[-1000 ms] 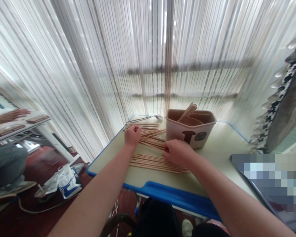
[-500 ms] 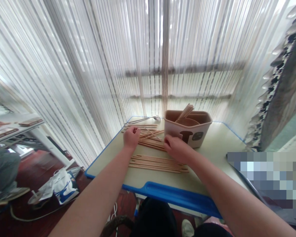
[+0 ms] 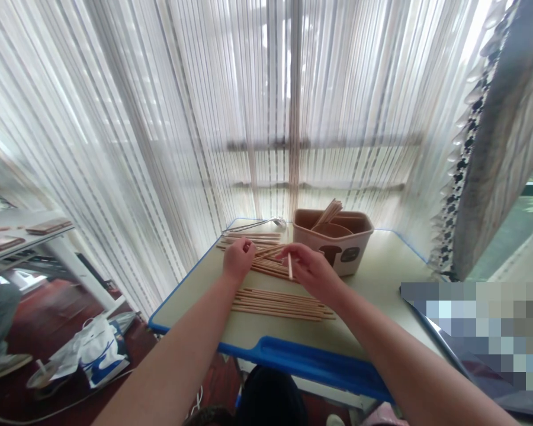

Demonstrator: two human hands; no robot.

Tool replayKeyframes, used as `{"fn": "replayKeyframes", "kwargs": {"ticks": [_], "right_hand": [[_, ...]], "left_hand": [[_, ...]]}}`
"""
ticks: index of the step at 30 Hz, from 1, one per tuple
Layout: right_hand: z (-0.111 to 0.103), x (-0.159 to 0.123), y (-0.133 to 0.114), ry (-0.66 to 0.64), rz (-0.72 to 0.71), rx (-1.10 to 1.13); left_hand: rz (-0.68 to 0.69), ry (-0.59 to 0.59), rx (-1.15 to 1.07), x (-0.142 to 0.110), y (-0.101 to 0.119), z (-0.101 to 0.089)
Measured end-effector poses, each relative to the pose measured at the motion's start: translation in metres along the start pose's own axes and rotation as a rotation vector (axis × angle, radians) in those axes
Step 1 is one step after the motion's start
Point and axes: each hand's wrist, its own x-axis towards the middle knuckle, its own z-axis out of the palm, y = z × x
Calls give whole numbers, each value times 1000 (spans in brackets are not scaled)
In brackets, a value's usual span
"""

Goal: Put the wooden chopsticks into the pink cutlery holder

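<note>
Left of the bin, the left hand is laid, fingers curled, among the pile, perhaps to steady it; anything gripped cannot be told. Nearer than the bin, a row is set parallel, seemingly for separation. Just beside the bin, one chopstick is pinched by the right hand, its fingers bent, nearly closed.

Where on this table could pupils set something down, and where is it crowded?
Free: tabletop between bin and blue right edge; also the patch between left forearm and blue left edge. Crowded: around left hand and right hand, among many sticks, with a metal utensil behind.
</note>
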Motion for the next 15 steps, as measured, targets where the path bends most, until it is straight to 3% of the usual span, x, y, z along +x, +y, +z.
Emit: {"fn": "replayKeyframes", "kwargs": {"ticks": [7,15], "right_hand": [[-6,2,-1,256,26,73],[-6,8,6,354,142,266]], "left_hand": [[78,-69,50,-3,2,1],[233,-189,83,-11,9,-5]]}}
